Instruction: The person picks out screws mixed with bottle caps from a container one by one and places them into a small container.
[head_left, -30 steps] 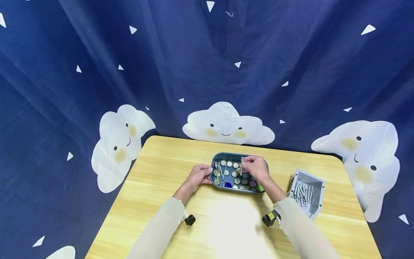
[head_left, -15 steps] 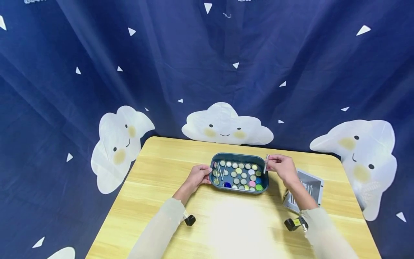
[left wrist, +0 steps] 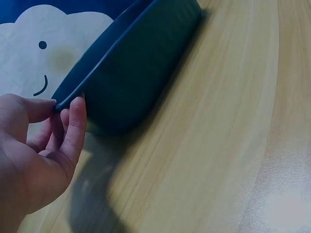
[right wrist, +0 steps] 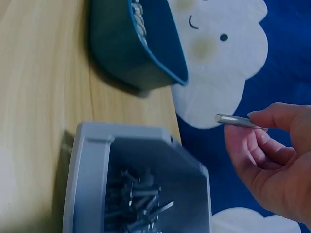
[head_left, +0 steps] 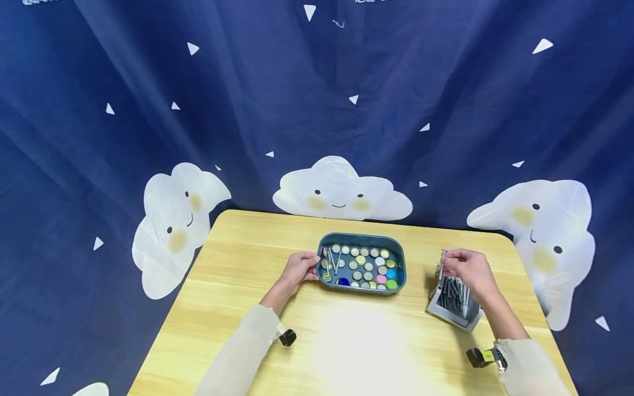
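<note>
My left hand pinches the left rim of a dark teal oval bin, thumb on top and fingers beneath. Inside that bin lie several round bottle caps in white, gold, pink, blue and green, along with a few metal bolts at its left end. My right hand pinches a silver bolt between thumb and fingertips, raised above a grey plastic box. More bolts lie jumbled in that box. The hand covers part of the box in the head view.
Both containers stand on a light wood table, the box to the right of the bin with a gap between. A blue curtain with white clouds hangs behind the table's far edge. A bright glare lies on the front middle.
My right hand has moved right, from over the bin to over the grey box, with the bolt still pinched. The left hand stays on the bin's rim.
</note>
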Available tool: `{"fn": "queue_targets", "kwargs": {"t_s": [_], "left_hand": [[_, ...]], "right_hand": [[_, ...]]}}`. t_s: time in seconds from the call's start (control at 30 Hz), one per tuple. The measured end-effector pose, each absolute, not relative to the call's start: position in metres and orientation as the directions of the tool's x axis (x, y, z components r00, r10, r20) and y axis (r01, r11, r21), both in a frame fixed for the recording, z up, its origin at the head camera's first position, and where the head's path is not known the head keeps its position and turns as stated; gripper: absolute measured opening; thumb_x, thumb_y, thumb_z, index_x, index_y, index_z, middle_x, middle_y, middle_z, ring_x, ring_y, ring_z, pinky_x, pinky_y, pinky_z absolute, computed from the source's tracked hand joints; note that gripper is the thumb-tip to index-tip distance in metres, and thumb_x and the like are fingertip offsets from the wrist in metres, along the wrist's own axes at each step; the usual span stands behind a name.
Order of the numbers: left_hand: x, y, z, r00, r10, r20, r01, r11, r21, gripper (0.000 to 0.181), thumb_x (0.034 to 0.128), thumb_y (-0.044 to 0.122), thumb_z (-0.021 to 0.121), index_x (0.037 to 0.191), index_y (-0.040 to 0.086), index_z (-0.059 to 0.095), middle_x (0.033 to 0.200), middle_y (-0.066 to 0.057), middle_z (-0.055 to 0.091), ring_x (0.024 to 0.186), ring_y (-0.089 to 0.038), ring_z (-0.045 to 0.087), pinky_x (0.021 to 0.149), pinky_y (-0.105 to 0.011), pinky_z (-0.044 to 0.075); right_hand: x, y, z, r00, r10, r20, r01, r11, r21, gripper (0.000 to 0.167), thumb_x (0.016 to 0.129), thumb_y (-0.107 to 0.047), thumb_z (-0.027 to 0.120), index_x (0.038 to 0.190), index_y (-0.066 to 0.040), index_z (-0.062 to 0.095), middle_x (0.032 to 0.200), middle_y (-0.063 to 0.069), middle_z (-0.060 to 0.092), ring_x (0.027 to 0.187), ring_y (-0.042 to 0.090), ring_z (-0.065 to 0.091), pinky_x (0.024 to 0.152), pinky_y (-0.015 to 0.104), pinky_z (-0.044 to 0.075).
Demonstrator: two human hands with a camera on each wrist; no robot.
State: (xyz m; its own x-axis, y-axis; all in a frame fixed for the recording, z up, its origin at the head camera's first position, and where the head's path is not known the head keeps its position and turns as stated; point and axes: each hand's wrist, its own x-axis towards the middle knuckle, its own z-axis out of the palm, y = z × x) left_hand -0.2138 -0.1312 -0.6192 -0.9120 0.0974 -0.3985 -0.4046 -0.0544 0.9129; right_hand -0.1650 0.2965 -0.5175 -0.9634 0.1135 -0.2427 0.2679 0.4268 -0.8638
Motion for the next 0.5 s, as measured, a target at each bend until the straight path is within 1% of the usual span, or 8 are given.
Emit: {"fn": "queue_targets", "kwargs": {"t_s": [0.1,0.23,0.3,0.4,0.5], "left_hand": [[-0.213,-0.132,-0.617,-0.911,0.105,-0.4,-0.406,-0.046,0.913,0.029,0.1001,0.011,0.066,0.121,-0.008,0.064,0.074,-0.004,0.059,0.059,-0.009,0.058,0.057,-0.024,0.063],[-0.212,-0.132,-0.617,-0.908,0.114,-0.404,-0.411,-0.043,0.911,0.03,0.1005,0.012,0.066,0.121,-0.009,0.063,0.075,-0.005,0.059,0.06,-0.01,0.058,0.057,-0.025,0.064],[-0.212,-0.133,-0.617,-0.905,0.117,-0.41,-0.417,-0.044,0.908,0.029,0.1006,0.012,0.065,0.121,-0.009,0.063,0.076,-0.005,0.059,0.06,-0.01,0.059,0.057,-0.024,0.064],[-0.212,-0.132,-0.617,-0.901,0.117,-0.419,-0.426,-0.044,0.904,0.029,0.1007,0.012,0.065,0.121,-0.008,0.063,0.077,-0.006,0.059,0.06,-0.01,0.059,0.057,-0.024,0.064],[-0.211,-0.132,-0.618,-0.901,0.115,-0.417,-0.424,-0.038,0.905,0.028,0.1011,0.012,0.065,0.121,-0.008,0.063,0.078,-0.005,0.06,0.061,-0.01,0.059,0.057,-0.024,0.064]], "right_hand": [[-0.161,0.306,-0.521,-0.953,0.123,-0.277,0.302,0.445,-0.843,0.04,0.101,-0.015,0.064,0.124,0.017,0.059,0.091,-0.001,0.073,0.072,0.004,0.072,0.077,0.033,0.069],[-0.157,0.316,-0.525,-0.931,0.153,-0.331,0.364,0.453,-0.814,0.035,0.099,-0.01,0.063,0.12,0.018,0.059,0.085,0.0,0.07,0.069,0.006,0.071,0.073,0.031,0.069],[-0.156,0.32,-0.527,-0.921,0.174,-0.348,0.388,0.465,-0.795,0.031,0.096,-0.007,0.062,0.116,0.018,0.06,0.082,0.001,0.069,0.067,0.007,0.071,0.07,0.031,0.068],[-0.154,0.325,-0.531,-0.912,0.203,-0.357,0.41,0.515,-0.753,0.027,0.091,-0.007,0.061,0.107,0.015,0.064,0.076,0.001,0.068,0.065,0.009,0.071,0.068,0.032,0.068],[-0.155,0.328,-0.536,-0.907,0.228,-0.353,0.418,0.585,-0.696,0.023,0.087,-0.01,0.06,0.097,0.009,0.069,0.071,0.0,0.068,0.063,0.01,0.071,0.065,0.031,0.068]]}}
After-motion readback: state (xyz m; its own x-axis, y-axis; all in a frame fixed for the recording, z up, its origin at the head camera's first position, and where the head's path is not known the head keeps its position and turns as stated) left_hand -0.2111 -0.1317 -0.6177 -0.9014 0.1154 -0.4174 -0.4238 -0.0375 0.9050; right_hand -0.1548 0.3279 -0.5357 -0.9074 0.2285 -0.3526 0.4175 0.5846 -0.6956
